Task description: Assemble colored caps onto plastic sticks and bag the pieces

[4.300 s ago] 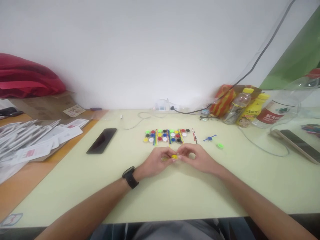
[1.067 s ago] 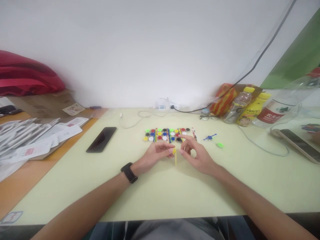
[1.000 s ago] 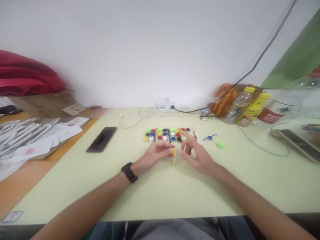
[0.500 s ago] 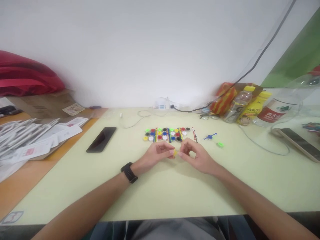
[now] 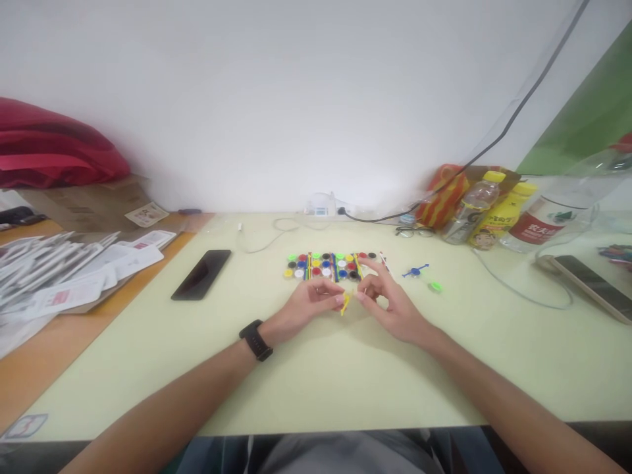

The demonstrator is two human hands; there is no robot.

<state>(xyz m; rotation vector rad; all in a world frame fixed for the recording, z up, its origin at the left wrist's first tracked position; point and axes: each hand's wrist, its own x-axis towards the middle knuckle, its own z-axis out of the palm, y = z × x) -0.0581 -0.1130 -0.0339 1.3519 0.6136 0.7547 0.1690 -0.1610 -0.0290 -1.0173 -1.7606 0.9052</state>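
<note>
A small yellow plastic piece (image 5: 345, 303) is held up just above the tabletop, pinched between the thumb and fingertips of my left hand (image 5: 313, 301). My right hand (image 5: 388, 303) is closed at the piece's other side, thumb and a fingertip pinching at its end, while the index finger stretches forward. Fingers hide part of the piece. Beyond my hands lie rows of coloured round discs (image 5: 326, 272) with thin coloured sticks (image 5: 335, 268) between them. Right of these sit a blue disc with an arrow-shaped stick through it (image 5: 415, 271) and a bright green disc (image 5: 435, 287).
A black phone (image 5: 201, 275) lies at left, another phone (image 5: 592, 286) at right. Bottles (image 5: 474, 209), a large water jug (image 5: 538, 220), glasses (image 5: 415, 232) and cables (image 5: 523, 301) stand or lie at the back right. White packets (image 5: 83, 270) cover the orange table.
My right index finger has lifted and stretched forward from its earlier curl. The yellow piece has turned and shows more of its length. My left hand stays nearly where it was.
</note>
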